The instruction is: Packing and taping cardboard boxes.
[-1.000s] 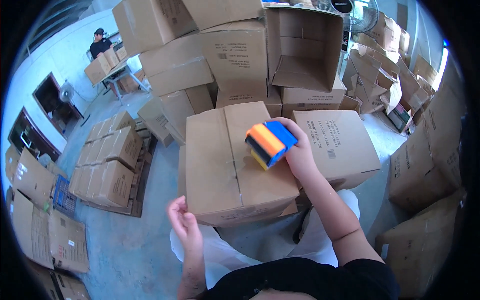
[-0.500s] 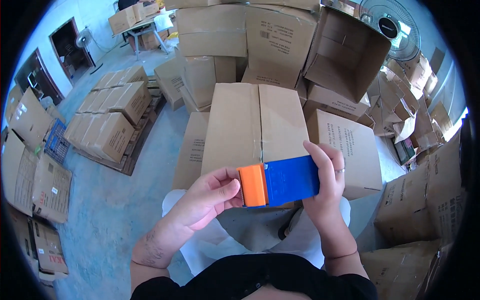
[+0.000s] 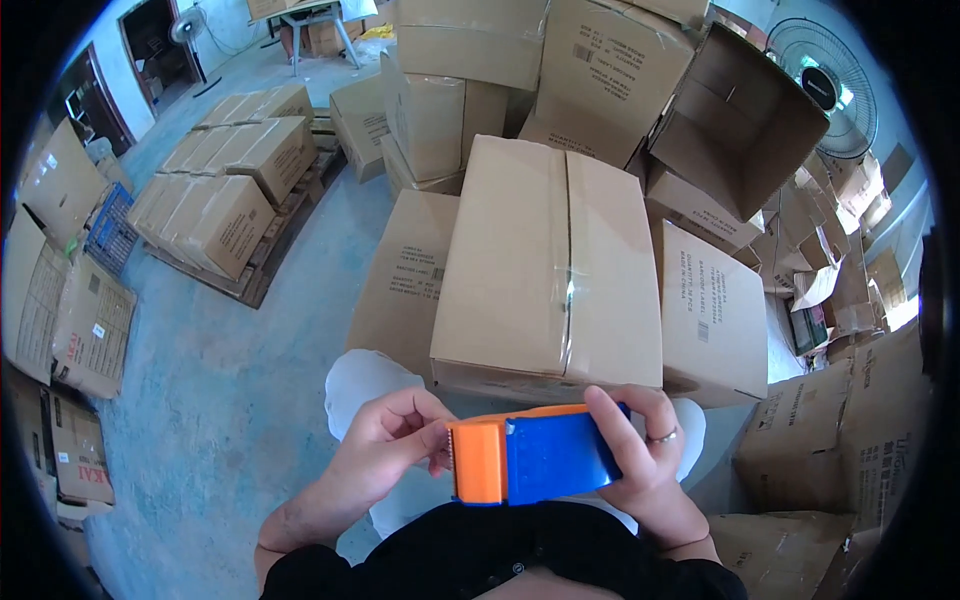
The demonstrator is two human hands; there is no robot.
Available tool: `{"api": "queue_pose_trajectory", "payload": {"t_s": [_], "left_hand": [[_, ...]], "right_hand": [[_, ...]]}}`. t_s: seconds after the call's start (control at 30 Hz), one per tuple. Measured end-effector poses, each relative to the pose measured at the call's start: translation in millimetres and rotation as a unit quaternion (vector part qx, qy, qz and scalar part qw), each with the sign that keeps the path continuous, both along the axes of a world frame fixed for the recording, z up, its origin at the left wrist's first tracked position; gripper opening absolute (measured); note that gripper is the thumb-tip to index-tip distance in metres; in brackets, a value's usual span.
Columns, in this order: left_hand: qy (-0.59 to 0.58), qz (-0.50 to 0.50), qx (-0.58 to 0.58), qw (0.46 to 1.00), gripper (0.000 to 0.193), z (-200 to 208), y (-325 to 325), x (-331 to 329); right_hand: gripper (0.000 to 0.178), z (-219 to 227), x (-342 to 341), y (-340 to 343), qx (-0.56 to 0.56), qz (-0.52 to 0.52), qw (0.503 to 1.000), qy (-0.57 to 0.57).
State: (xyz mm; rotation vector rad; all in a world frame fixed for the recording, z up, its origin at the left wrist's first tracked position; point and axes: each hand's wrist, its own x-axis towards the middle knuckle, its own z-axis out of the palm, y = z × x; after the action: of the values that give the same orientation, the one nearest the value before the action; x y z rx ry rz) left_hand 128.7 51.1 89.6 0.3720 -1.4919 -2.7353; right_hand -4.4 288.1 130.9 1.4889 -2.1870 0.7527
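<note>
Head view: right hand has fingers clamped on the tape dispenser. Left hand, fingertips together, is at the dispenser's toothed orange end. Closed carton stands beyond the dispenser.

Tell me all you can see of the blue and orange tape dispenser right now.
The tape dispenser has a broad blue body, an orange block at its left end and more orange along the top; all look like hard plastic. A toothed edge lines the left end. It is held roughly level, lengthwise left to right, nearer the person than the large carton. The right hand grips its right end; the left hand's fingertips are at the toothed end. Any loose tape there is unclear.
</note>
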Motion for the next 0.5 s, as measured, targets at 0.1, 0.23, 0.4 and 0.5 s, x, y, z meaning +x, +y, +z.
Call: {"api": "queue_pose_trajectory", "payload": {"t_s": [0.1,0.23,0.4,0.5], "left_hand": [[-0.017,-0.008,-0.068,0.998,0.006,22.2,-8.8,-1.3],[0.034,0.075,-0.11,0.991,0.008,16.5,-53.5,-11.3],[0.022,0.1,-0.086,0.991,0.011,-5.1,-77.4,-25.2],[0.009,0.095,-0.042,0.995,0.013,-21.0,-77.4,-37.9]], "right_hand": [[0.064,2.8,-0.2,5.1,-0.027,-0.007,0.998,0.06],[0.053,-4.9,-17.5,25.3,-0.09,-0.152,0.982,0.07],[0.049,0.3,-48.5,51.1,-0.114,-0.211,0.971,0.001],[0.05,0.6,-48.1,47.8,-0.113,-0.207,0.972,-0.009]]}}
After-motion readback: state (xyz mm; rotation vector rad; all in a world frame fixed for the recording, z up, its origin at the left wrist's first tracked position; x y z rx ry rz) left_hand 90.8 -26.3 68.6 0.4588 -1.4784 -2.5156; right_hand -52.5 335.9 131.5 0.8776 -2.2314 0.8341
